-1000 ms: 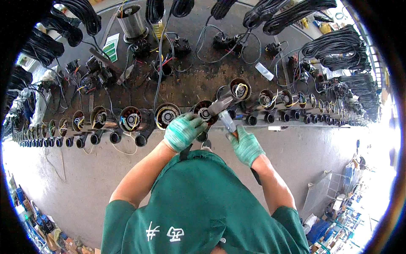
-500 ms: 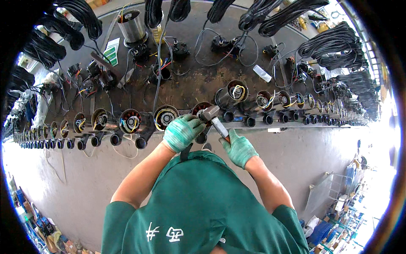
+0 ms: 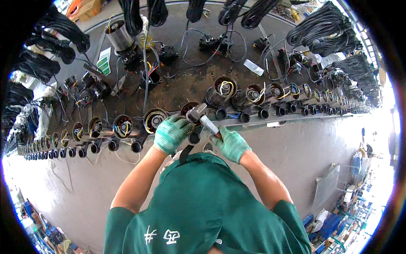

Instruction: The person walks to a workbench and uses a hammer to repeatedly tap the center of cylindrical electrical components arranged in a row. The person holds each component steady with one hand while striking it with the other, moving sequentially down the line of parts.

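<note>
My right hand (image 3: 231, 144), in a pale green glove, is closed round the handle of a hammer (image 3: 209, 124). The metal hammer head hangs over a motor housing (image 3: 188, 106) at the bench's front edge and covers part of its mouth. At that housing's left side is my left hand (image 3: 172, 133), gloved alike, its fingers bent and together beside the hammer head. What those fingers grip is hidden. Left of it stands an open motor housing (image 3: 155, 120) with windings and a yellow wire inside; to the right, a raised housing (image 3: 224, 87) shows yellow and white wires.
Rows of similar housings line the edge of the dark bench (image 3: 177, 89) on both sides. Coiled black cables (image 3: 317, 31) hang along its far side. A steel cylinder (image 3: 118, 36), a white label strip (image 3: 253, 67) and wired black parts (image 3: 215, 42) lie on top.
The bench and both hands appear shifted left in the picture as the view turned. The hammer head stays over the same housing, with my left hand still beside it.
</note>
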A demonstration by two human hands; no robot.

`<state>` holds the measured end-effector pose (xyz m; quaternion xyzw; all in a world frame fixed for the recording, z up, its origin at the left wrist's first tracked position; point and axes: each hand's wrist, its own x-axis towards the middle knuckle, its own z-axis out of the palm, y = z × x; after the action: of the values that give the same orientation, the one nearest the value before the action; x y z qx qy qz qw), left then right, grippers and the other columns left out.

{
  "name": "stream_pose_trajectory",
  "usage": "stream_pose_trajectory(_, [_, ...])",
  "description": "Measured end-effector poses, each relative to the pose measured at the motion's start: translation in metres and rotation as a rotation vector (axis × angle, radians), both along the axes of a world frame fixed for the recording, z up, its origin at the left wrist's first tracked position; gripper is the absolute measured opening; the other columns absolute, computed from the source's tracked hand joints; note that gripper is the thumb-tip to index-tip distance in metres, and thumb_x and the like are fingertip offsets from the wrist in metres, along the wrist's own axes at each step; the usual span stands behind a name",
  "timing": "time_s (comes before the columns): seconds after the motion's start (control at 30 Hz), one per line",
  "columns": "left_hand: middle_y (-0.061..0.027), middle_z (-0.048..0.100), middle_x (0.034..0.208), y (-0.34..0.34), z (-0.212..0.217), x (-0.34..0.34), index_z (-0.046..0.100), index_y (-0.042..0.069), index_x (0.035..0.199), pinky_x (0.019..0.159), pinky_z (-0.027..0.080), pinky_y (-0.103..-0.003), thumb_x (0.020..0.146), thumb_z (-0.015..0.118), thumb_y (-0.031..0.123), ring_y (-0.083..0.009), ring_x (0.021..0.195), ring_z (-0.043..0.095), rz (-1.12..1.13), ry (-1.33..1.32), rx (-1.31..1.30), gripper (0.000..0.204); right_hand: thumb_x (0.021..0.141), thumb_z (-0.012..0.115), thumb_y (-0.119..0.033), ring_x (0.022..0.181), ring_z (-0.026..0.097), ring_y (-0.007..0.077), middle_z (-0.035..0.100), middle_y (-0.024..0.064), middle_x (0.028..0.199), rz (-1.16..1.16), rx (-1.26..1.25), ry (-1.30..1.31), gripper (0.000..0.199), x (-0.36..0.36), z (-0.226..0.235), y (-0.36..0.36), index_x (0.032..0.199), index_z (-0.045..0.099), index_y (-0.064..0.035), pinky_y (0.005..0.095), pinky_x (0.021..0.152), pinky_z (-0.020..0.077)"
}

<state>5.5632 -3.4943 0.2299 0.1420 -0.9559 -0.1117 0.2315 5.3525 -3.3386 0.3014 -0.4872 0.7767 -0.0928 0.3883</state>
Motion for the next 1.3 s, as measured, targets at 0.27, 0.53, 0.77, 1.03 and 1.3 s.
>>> stream_pose_trajectory(0.27, [-0.0096,0.069,0.114,0.013,0.052,-0.07,0.074,0.011,0.117,0.098,0.051,-0.048,0.087,0.074,0.02,-0.0336,0.103,0.066,0.114,-0.015,0.123,0.031,0.099,0.068,-0.035,0.093,0.066,0.0531,0.069,0.0309,0.093,-0.292,-0.232,-0.064,0.036,-0.047,0.01,0.073,0.112,0.057,-0.0025,0.0565,0.074,0.05])
stream_pose_trajectory(0.53, [-0.0191,0.069,0.117,0.032,0.001,-0.185,0.072,0.01,0.113,0.088,0.057,-0.05,0.096,0.06,0.019,-0.039,0.103,0.07,-0.012,-0.726,0.174,0.023,0.1,0.069,-0.035,0.053,0.056,0.0261,0.058,0.0123,0.065,-0.72,-0.275,-0.265,0.035,-0.091,-0.006,0.129,0.106,0.06,-0.0023,0.0409,0.053,0.049])
stream_pose_trajectory(0.77, [-0.0243,0.067,0.121,0.058,-0.105,-0.189,0.067,0.002,0.118,0.086,0.057,-0.053,0.098,0.054,0.012,-0.0427,0.105,0.07,0.224,-0.667,0.283,0.026,0.102,0.066,-0.031,0.05,0.054,0.0117,0.055,0.0034,0.063,-0.804,-0.275,-0.353,0.029,-0.109,-0.008,0.164,0.101,0.058,-0.0034,0.0339,0.044,0.046])
stream_pose_trajectory(1.03, [-0.0153,0.07,0.108,0.109,-0.116,-0.134,0.071,0.008,0.109,0.079,0.057,-0.051,0.086,0.067,0.011,-0.0389,0.097,0.07,0.042,-0.658,0.303,0.023,0.103,0.066,-0.031,0.049,0.052,0.0102,0.054,0.002,0.06,-0.748,-0.289,-0.397,0.028,-0.123,-0.014,0.174,0.1,0.057,-0.0041,0.0322,0.044,0.0444])
stream_pose_trajectory(1.3, [-0.0137,0.068,0.102,0.119,-0.033,-0.127,0.07,0.011,0.105,0.071,0.056,-0.049,0.087,0.073,0.024,-0.037,0.087,0.07,0.095,-0.462,0.361,0.022,0.102,0.067,-0.031,0.051,0.053,0.0104,0.055,0.0023,0.061,-0.658,-0.262,-0.378,0.03,-0.117,-0.008,0.156,0.107,0.059,-0.0025,0.0327,0.047,0.0459])
